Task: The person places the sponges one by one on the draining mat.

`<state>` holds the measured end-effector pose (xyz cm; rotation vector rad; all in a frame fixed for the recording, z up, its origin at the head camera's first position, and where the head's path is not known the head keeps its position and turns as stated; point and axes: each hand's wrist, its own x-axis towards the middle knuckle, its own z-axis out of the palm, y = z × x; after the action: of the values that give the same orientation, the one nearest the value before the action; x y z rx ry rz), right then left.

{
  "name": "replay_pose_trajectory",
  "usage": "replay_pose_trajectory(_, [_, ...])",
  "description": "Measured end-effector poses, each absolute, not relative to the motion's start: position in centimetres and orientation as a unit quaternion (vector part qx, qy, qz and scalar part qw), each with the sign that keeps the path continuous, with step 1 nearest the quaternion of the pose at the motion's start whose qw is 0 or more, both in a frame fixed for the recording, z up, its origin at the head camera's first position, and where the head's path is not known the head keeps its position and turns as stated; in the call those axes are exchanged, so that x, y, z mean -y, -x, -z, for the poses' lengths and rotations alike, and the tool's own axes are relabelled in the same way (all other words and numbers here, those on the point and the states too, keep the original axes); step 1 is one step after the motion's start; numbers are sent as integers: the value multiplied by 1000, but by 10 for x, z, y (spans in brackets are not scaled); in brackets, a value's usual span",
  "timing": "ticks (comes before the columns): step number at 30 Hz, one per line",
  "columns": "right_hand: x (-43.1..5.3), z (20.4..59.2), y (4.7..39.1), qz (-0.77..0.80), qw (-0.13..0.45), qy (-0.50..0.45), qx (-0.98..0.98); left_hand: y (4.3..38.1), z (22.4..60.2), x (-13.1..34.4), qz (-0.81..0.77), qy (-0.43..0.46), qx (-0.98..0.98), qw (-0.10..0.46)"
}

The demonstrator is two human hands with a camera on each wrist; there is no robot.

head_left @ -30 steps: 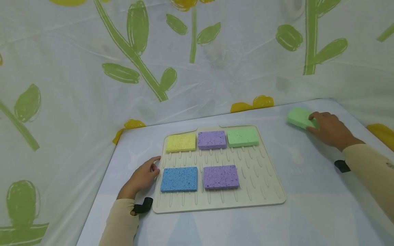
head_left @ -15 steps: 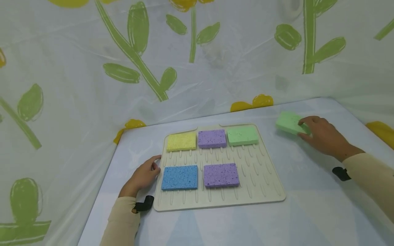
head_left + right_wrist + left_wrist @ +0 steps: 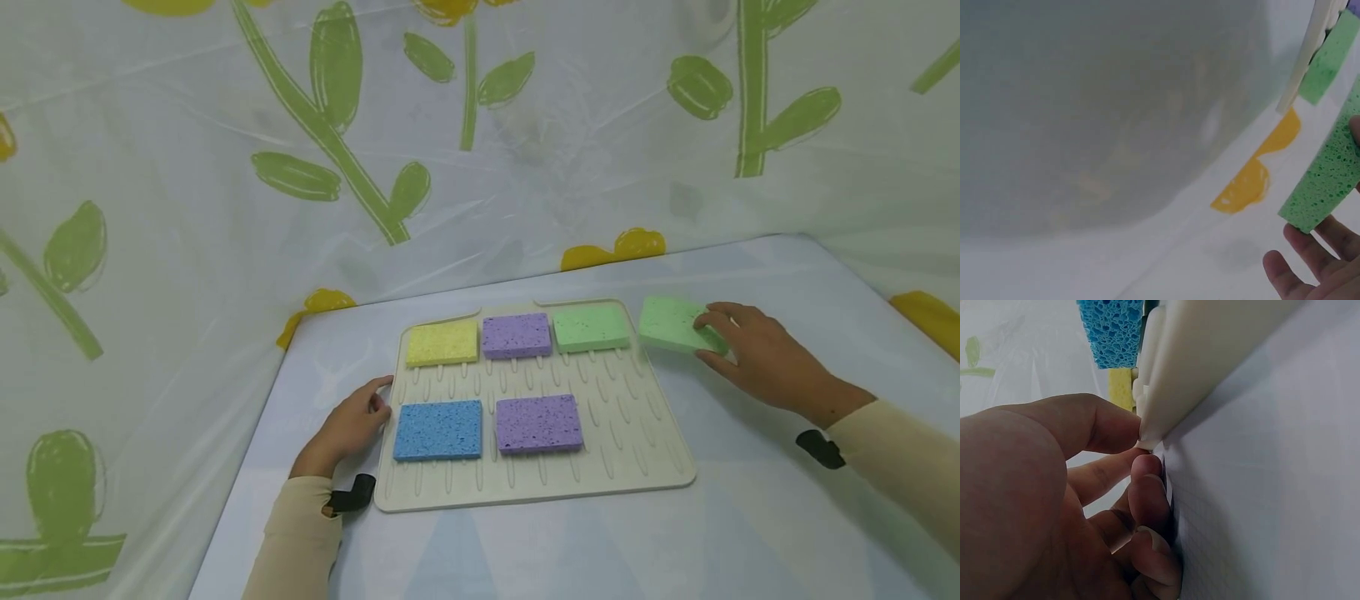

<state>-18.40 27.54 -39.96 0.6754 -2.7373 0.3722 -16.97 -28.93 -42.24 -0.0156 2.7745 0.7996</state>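
My right hand (image 3: 772, 358) holds a light green sponge (image 3: 675, 323) by its right end, just off the tray's back right corner. In the right wrist view, my thumb and fingertips are on the edges of the porous green sponge (image 3: 1329, 169). My left hand (image 3: 348, 429) is at the left edge of a cream ribbed draining tray (image 3: 637, 450). Thumb and index finger meet at the rim in the left wrist view; the other fingers curl near the table. On the tray are yellow (image 3: 442, 343), purple (image 3: 517, 335) and green sponges (image 3: 591, 328) behind, blue (image 3: 438, 431) and purple sponges (image 3: 538, 423) in front.
The tray lies on a white table (image 3: 570, 550) with pale blue triangles. A white curtain (image 3: 555, 183) printed with green stems and yellow flowers hangs behind and at the sides. Both wrists wear a black strap mount.
My right hand has brought the green sponge leftward and nearer, from the table's far right to beside the tray. The left hand and the sponges on the tray stay put.
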Motion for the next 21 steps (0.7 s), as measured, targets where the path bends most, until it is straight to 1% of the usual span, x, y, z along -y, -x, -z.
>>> replay_pose_trajectory(11, [-248, 403, 159, -120, 164, -295, 934, 170, 423, 290, -268, 16, -954, 130])
replay_pose_trajectory(21, [-232, 409, 143, -119, 127, -338, 925, 171, 422, 290, -270, 6, -954, 131])
